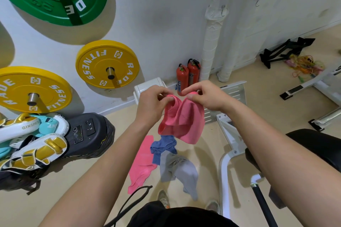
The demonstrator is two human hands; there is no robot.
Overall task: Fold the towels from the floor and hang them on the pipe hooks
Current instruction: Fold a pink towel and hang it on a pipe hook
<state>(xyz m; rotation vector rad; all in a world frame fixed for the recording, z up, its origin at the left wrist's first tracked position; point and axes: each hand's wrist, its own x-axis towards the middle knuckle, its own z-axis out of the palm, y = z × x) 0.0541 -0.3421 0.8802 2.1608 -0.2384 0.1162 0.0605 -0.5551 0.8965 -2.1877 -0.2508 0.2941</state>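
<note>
Your left hand [153,103] and right hand [204,96] each pinch a top corner of the pink towel [182,121], which hangs lengthwise below them. The pipe hooks [224,12] lie above, nearer your right hand.

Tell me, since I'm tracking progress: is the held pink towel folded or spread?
Folded loosely, unfinished: the pink towel hangs doubled, its top pinched by left hand and right hand.
</note>
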